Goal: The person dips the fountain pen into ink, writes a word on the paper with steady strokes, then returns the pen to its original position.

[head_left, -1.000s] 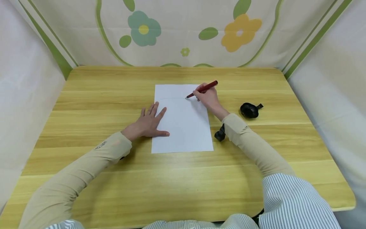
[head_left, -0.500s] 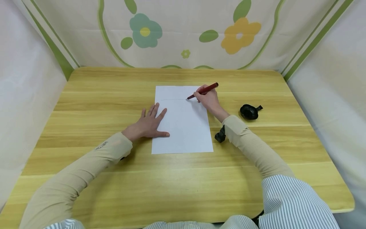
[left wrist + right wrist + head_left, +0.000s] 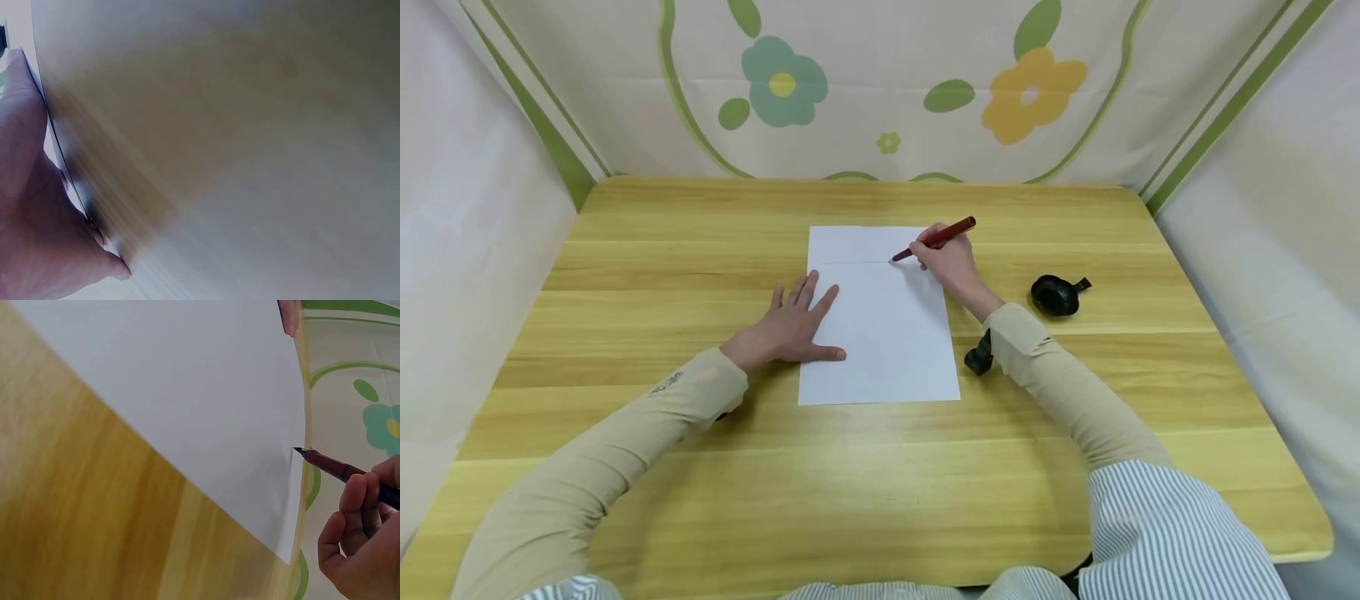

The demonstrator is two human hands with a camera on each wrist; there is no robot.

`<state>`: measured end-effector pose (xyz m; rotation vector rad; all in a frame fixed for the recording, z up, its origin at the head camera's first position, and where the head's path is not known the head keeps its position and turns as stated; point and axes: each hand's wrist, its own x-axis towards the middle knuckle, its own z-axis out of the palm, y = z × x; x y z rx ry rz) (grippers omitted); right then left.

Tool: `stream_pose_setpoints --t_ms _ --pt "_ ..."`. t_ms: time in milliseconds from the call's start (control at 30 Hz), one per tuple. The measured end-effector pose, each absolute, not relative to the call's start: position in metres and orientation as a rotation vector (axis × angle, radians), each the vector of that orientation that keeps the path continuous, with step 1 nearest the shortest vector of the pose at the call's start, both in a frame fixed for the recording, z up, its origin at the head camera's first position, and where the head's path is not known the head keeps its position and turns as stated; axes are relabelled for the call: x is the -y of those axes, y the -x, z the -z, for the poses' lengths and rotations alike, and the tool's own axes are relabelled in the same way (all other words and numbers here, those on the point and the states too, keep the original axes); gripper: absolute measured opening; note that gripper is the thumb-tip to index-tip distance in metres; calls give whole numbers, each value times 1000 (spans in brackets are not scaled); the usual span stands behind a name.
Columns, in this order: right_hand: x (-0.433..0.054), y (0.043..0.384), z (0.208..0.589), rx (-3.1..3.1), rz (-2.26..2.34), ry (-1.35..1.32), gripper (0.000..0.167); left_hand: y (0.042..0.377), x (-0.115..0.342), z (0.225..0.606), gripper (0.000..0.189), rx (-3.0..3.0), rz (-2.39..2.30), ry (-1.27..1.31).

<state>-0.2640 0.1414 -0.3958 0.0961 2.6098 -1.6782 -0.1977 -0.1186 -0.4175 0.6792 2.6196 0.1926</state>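
Observation:
A white sheet of paper [image 3: 880,333] lies on the wooden table, with a thin straight line running across its upper part. My left hand [image 3: 786,329] rests spread on the sheet's left edge, fingers and thumb apart. In the right wrist view, my right hand [image 3: 365,537] pinches a dark red fountain pen [image 3: 334,467]. The metal nib [image 3: 300,451] points at the paper; the head view places it at the line's right end. The left wrist view shows the left hand [image 3: 31,187] from below, beside blurred tabletop.
To the right of the sheet lies a round black object with a short tab [image 3: 1056,295]. Another small black object [image 3: 979,357] sits partly hidden under the right sleeve. A flower-patterned cloth [image 3: 887,92] hangs behind the table's far edge [image 3: 700,178].
The head view has shifted slightly. Both hands keep their places on the paper, and the pen tip has barely moved, if at all.

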Motion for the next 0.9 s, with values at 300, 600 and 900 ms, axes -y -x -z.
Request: stream_pose_setpoints --t_ms 300,600,900 --pt "-143 266 395 -2617 1673 -102 9 198 119 417 107 -2627 -202 -683" --pt "-146 264 396 -2621 1676 -103 9 198 121 417 107 -2620 -203 -676" --pt "-149 263 395 -2624 1692 -91 9 198 123 418 106 -2622 -212 -685"
